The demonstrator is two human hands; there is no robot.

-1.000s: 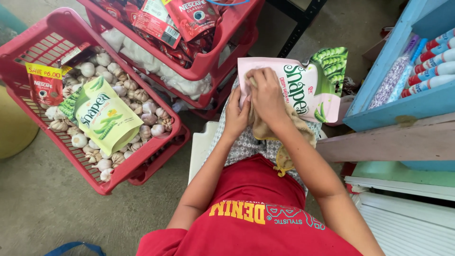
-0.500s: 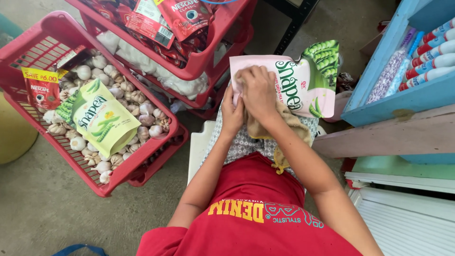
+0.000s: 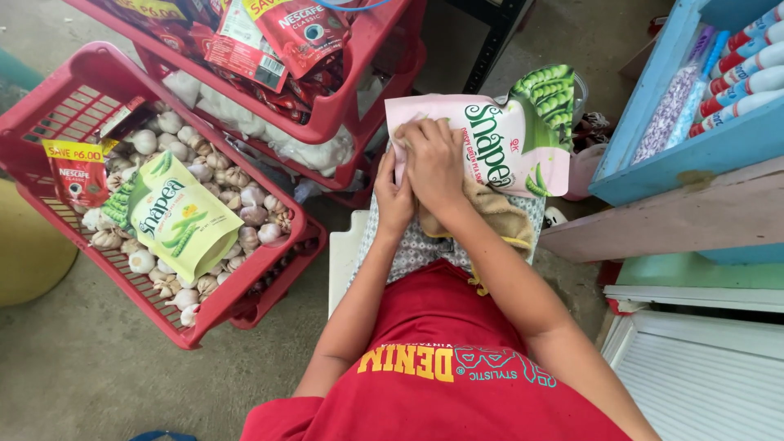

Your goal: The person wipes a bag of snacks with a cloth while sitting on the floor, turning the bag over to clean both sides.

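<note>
The right hand [image 3: 435, 163] lies flat, fingers spread and pressing down, on the near-left part of a pink and green snack bag [image 3: 490, 147] that rests on the person's lap. Under that hand and trailing back toward the body is a tan cloth [image 3: 498, 219], so the work looks like wiping the bag clean. The left hand [image 3: 394, 200] sits just beside the right, fingers curled against the bag's near edge and the cloth; whether it pinches the bag or only steadies it cannot be told.

To wipe well, it seems best to keep the left hand bracing the bag's edge so the slick film does not slide, and to draw the cloth in long, light strokes away from the body toward the green end of the bag. Hard pressure would likely crush what is inside.

Off to the left of the hands, well apart, a red basket [image 3: 49, 122] holds garlic bulbs [image 3: 245, 208], a green snack bag [image 3: 184, 220] and a small red sachet [image 3: 77, 175]. To the right stands a blue shelf [image 3: 678, 155].
</note>
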